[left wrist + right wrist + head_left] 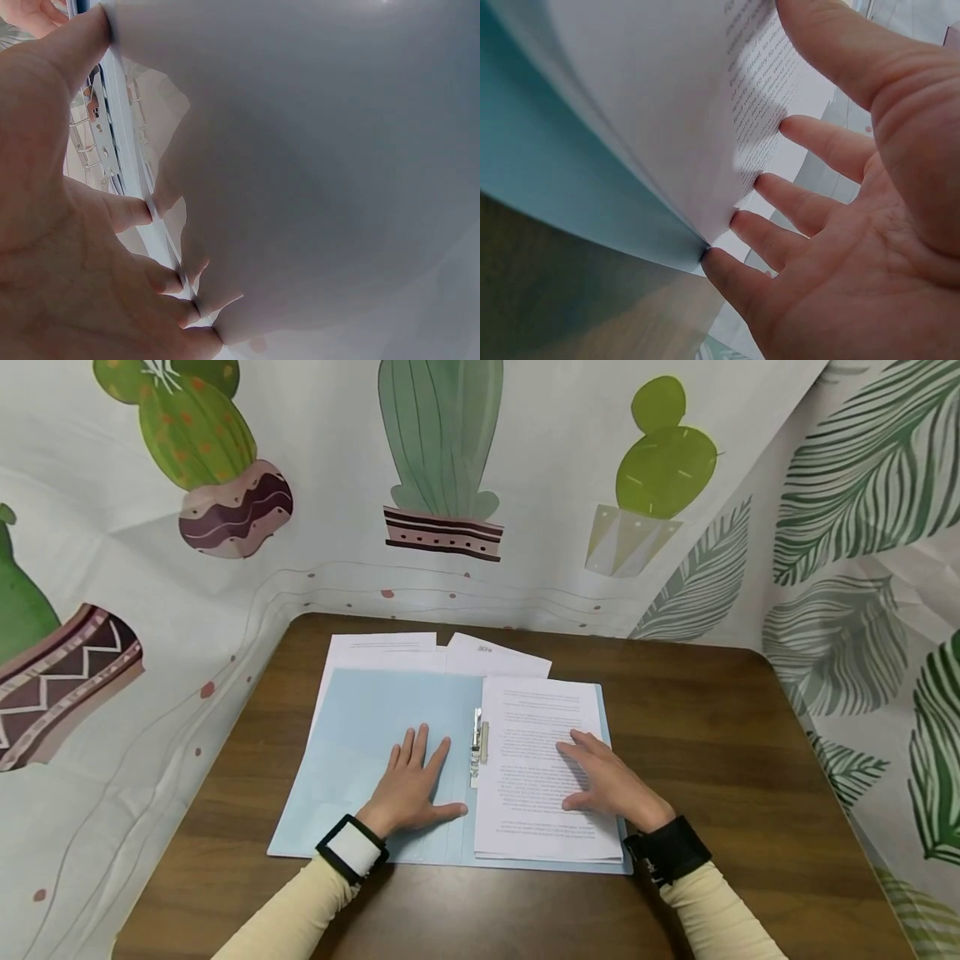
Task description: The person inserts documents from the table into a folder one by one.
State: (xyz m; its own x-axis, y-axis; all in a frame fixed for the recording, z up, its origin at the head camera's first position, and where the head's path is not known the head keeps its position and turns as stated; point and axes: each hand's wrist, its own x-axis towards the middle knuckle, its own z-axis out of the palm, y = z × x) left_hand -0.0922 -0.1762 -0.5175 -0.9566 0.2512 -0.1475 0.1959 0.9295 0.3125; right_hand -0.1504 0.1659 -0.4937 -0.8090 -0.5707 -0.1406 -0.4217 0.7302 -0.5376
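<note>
Resting with fingers spread, a person's left hand lies on the bare inner cover of a light-blue clip folder, laid wide on a brown wood-grain table. The right hand touches a stack of printed sheets on the folder's other half, its fingertips near the paper's outer edge. The hands are well apart, and neither is clamped on anything.

A metal clip stands at the fold beside the stack; whether it grips the paper cannot be told. Steadying the folder seems best served by a flat left palm and even, light fingertips on the right, since a sideways push could skew the pages. The thumb of the left hand, near the fold, would do well to avoid the clip.

Sheets run roughly parallel to the cover's right edge, where a thin blue margin shows. Two white papers, one at left and one at right, jut past the far edge and could snag if the folder slides that way. Wood stretches wider on the right than on the left, giving that side more room to move.
</note>
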